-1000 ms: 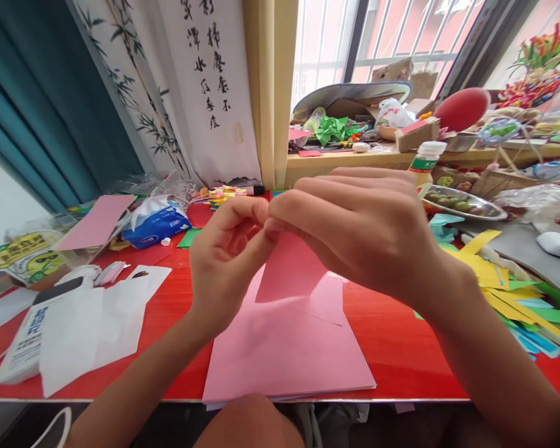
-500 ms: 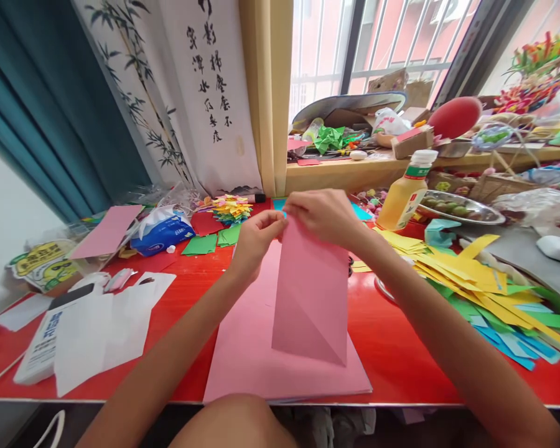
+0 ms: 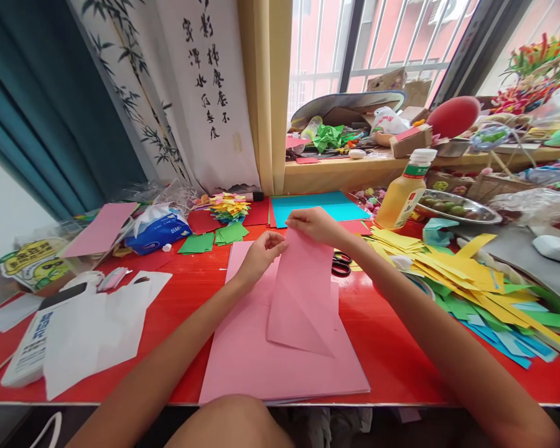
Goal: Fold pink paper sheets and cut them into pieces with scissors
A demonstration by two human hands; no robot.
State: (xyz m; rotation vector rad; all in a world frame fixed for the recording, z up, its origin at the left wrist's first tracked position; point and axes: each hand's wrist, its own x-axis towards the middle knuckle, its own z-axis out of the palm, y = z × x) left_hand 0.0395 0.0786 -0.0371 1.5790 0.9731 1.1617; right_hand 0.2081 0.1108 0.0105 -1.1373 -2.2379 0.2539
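Note:
A folded sheet of pink paper (image 3: 301,292) hangs tilted in front of me, with a diagonal crease across its lower part. My right hand (image 3: 315,224) grips its top edge, fingers bent over the paper. My left hand (image 3: 261,256) is at the upper left edge, thumb and forefinger closed on the paper there. Beneath lies a stack of larger pink sheets (image 3: 242,367), partly covered by the folded one. Just right of the folded sheet, black-handled scissors (image 3: 341,264) lie on the table, their blades hidden.
Yellow paper strips (image 3: 476,274) and blue strips (image 3: 504,342) pile up at the right. Behind them stand a juice bottle (image 3: 401,193) and a metal dish of green fruit (image 3: 462,208). Blue sheets (image 3: 317,205) lie at the back; a tissue pack (image 3: 158,230) sits left on the red table (image 3: 401,367).
Both hands have come down a little with the folded pink paper, toward the stack. The blue sheets and the scissors handles now show more fully.

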